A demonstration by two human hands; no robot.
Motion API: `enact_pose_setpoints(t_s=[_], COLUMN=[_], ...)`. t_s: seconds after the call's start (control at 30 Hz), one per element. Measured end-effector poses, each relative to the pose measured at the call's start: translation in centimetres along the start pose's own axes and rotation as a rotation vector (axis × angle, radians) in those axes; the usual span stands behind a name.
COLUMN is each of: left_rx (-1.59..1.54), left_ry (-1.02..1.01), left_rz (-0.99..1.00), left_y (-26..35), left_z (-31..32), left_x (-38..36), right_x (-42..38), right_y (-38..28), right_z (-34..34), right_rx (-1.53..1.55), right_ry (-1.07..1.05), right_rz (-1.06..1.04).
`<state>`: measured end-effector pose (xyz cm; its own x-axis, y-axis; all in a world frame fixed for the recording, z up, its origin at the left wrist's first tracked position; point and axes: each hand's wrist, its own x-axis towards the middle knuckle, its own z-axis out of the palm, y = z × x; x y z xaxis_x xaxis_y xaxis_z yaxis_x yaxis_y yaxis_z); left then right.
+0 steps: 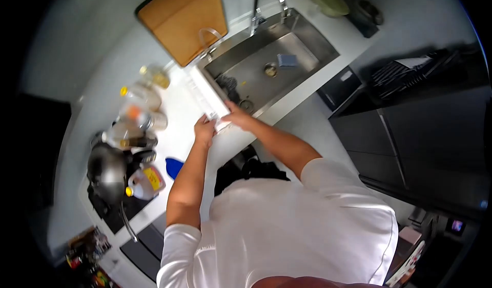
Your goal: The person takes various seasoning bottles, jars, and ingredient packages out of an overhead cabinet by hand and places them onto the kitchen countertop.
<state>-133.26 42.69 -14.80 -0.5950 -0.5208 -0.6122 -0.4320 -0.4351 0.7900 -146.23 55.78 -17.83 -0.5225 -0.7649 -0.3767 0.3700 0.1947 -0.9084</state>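
- Head view, hands: my left hand [204, 129] and my right hand [237, 116] meet at the near end of a long white tray-like piece [207, 99] that lies along the counter's [174, 134] edge, just beside the left rim of the sink [318, 44]. I take it from both sides at once, which I judge keeps so long a piece level.
- Head view, fingers: the fingers of both hands curl closed over the piece's near end, left on its counter side, right on its sink side. The fisheye view is small here, so how firmly either hand has it, I can only suppose.
- Head view, the piece itself: white, narrow, long and flat, with faint ribbing along its length; it looks rigid, possibly a draining rack or mat. It runs from my hands away toward the wooden cutting board [183, 17] propped behind the sink.
- Head view, surroundings: the tap [266, 3] arches over the steel basin, where a blue sponge [287, 60] sits near the drain. To my left stands a cluster of bottles [138, 108], then a dark pan [106, 171] on the hob, with a yellow-labelled jug [147, 181] just beside it and a blue item [174, 166] near the counter's front edge.
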Motion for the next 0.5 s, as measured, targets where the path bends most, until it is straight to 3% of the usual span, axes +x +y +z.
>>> enact_pose_setpoints(t_s=[0.13, 0.5], left_rx=[-0.037, -0.529], left_ry=[-0.010, -0.249], left_rz=[-0.098, -0.134], left_y=[-0.1, 0.4], left_z=[-0.9, -3.2], left_x=[-0.7, -1.4], right_x=[-2.8, -3.2], right_y=[-2.3, -2.9], right_z=[0.5, 2.7], right_rx=[0.332, 0.476], right_ry=[-0.046, -0.027], right_rz=[0.178, 0.190])
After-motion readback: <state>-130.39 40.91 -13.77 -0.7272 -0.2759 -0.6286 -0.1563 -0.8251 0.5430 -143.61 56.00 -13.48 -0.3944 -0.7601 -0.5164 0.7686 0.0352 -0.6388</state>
